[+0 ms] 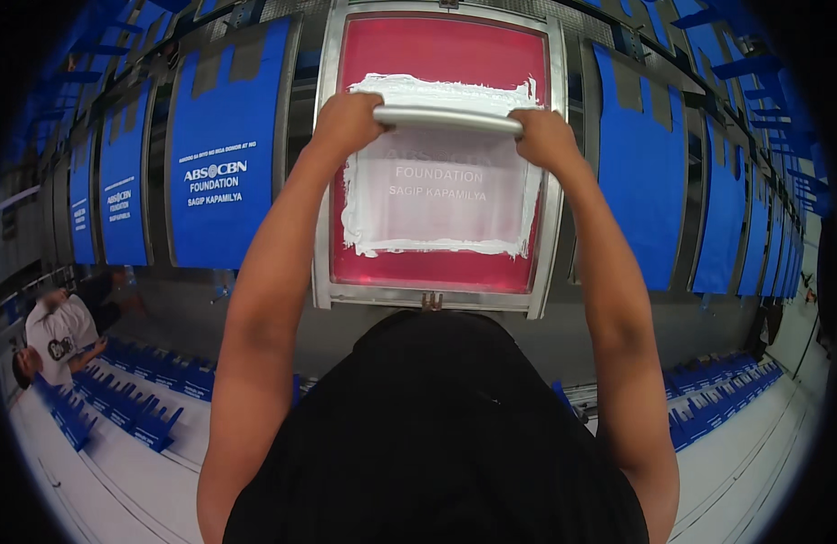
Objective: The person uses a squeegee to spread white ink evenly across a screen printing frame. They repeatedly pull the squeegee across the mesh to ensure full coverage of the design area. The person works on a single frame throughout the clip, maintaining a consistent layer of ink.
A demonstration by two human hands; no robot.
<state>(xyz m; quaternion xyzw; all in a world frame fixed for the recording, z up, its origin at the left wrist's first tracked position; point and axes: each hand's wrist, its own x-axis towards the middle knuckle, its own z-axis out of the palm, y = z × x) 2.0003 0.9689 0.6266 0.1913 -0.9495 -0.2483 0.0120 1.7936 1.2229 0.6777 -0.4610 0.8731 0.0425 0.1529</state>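
Observation:
My left hand [348, 124] and my right hand [543, 139] are closed around the two ends of a squeegee [447, 118] with a pale, bar-like handle. It lies crosswise over a screen-printing frame [556, 82] with metal rails and pink-red mesh [441, 47]. Thick white ink [391, 88] forms a ridge beyond the squeegee and a ragged border around the middle. Nearer to me, white lettering shows through the thinly coated printing area [436, 213]. The squeegee's blade is hard to make out.
Flat blue bag pieces lie in a row on both sides, a printed one [221, 136] at left and a plain-looking one [640, 163] at right. Metal hardware [432, 300] sits on the near rail. Another person [60, 331] is at far left, beside more blue pieces [128, 408].

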